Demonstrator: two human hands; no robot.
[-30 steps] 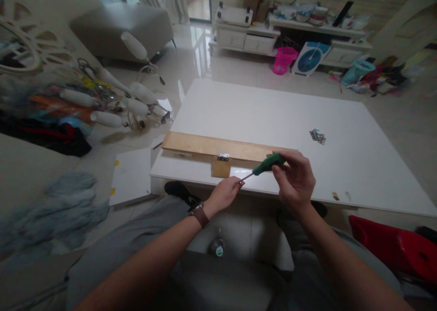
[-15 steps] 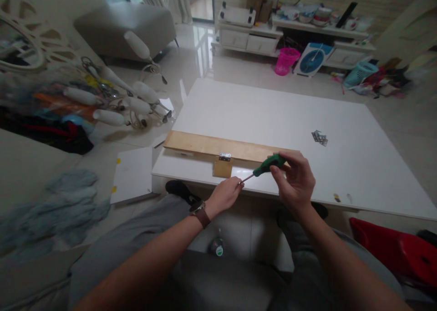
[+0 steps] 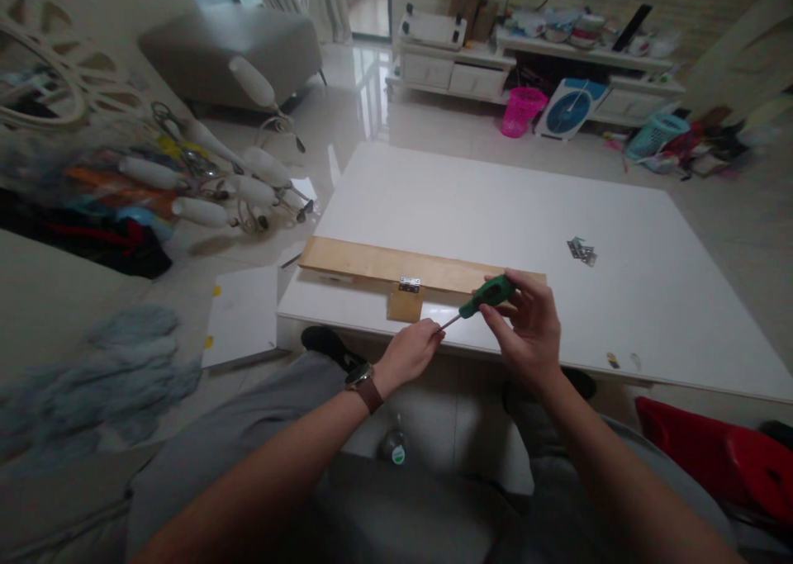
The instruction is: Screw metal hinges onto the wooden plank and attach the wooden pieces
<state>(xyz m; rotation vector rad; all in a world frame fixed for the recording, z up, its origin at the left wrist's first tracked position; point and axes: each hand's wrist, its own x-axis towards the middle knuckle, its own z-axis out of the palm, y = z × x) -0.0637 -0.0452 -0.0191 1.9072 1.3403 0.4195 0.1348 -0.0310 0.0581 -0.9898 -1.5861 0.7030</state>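
My right hand [image 3: 526, 324] is closed round the green handle of a screwdriver [image 3: 485, 296], held just above the near edge of the white table [image 3: 496, 209]. My left hand [image 3: 410, 353] pinches at the screwdriver's metal tip; what sits between its fingers is too small to make out. Just beyond the hands a long wooden board [image 3: 396, 264] lies across the table, with a small metal hinge [image 3: 408, 284] joining it to a short wooden block [image 3: 405, 303].
Loose metal hinges [image 3: 581, 250] lie on the table's right side. A white panel [image 3: 243, 315] and lamp parts [image 3: 223, 184] lie on the floor at left. A red stool [image 3: 712, 457] stands at right. A pink bin [image 3: 520, 108] and a fan [image 3: 567, 108] are by the far shelves.
The hands have stayed together at the screwdriver tip. My right hand has shifted its grip slightly on the handle; the view has drifted a little.
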